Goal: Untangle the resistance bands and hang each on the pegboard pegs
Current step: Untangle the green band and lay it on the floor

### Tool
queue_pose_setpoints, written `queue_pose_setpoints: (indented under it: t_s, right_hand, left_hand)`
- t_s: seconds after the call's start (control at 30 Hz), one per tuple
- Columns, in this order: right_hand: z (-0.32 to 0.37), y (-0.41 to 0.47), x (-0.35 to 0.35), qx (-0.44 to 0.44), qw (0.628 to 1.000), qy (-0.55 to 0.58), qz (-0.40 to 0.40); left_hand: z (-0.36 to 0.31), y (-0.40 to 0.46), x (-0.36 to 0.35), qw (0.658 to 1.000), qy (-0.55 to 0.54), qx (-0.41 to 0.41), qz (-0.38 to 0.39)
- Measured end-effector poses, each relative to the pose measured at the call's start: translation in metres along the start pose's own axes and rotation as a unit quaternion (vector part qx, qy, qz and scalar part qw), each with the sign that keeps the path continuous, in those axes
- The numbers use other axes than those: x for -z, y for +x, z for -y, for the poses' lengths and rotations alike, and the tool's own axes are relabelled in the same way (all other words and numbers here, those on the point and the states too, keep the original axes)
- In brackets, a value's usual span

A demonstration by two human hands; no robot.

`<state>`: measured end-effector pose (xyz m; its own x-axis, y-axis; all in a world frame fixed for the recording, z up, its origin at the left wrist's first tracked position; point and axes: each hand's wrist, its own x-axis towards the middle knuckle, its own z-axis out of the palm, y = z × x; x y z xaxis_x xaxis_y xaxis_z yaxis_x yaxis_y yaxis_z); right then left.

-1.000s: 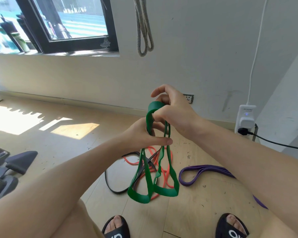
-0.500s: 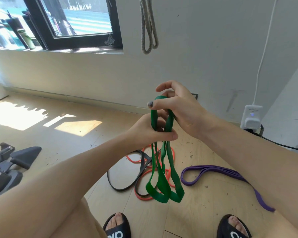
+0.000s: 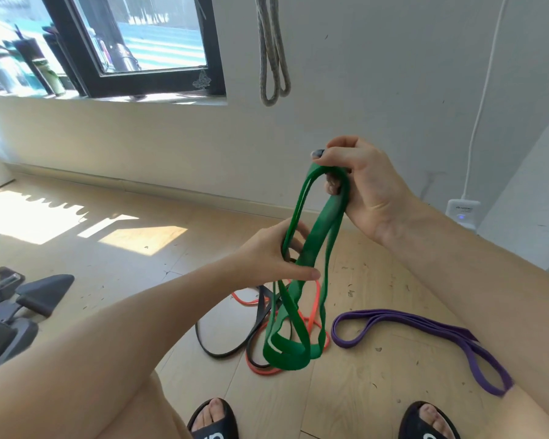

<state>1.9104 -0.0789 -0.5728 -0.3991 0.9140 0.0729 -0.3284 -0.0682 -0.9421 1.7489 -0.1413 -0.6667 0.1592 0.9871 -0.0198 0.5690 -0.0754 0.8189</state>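
above the floor: green band point(image 3: 327, 217) hangs doubled, clear of the boards, lower loops twisted.
right hand point(image 3: 366, 188): fingers curled round the top bend.
left hand point(image 3: 274, 258): fingers hooked through strands mid-length.
risk, twist: pulling apart may tighten the crossing.
risk, snag: low loops may catch the orange band point(image 3: 313, 321) and black band point(image 3: 257, 321) pile.

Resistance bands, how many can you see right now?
5: green band in both hands, orange band and black band tangled on the floor, purple band beside them, grey band hanging on the wall.
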Motion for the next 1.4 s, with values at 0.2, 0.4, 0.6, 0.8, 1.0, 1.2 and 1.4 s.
queue_pose_setpoints:
  t_s: [0.2, 0.4, 0.6, 0.8, 1.0, 1.2, 1.4]
  right_hand:
    - [0.0, 0.002, 0.003, -0.013, 1.0, 0.003, 0.002]
    - [0.001, 0.003, 0.003, 0.003, 1.0, -0.021, 0.006]
    - [0.002, -0.002, -0.003, -0.009, 1.0, 0.0, 0.017]
    - [-0.008, -0.008, -0.02, -0.045, 0.998, 0.047, 0.012]
    - [-0.01, -0.003, -0.02, -0.054, 0.996, 0.063, -0.022]
    - [-0.001, 0.005, 0.004, -0.039, 0.997, 0.033, -0.049]
    - [0.003, 0.013, 0.039, -0.083, 0.985, 0.075, -0.132]
  left_hand:
    - [0.0, -0.003, 0.011, 0.999, 0.051, -0.008, 0.012]
    - [-0.003, -0.002, 0.017, 0.993, 0.106, -0.026, 0.04]
    - [0.004, -0.001, 0.015, 0.999, 0.035, -0.017, 0.004]
    - [0.001, 0.003, -0.019, 0.999, 0.038, -0.013, 0.007]
    - [-0.004, 0.01, -0.034, 0.999, -0.012, -0.003, -0.044]
    - [-0.004, 0.013, -0.019, 1.0, -0.006, 0.0, -0.005]
    - [0.005, 0.01, -0.005, 0.999, -0.006, -0.011, 0.032]
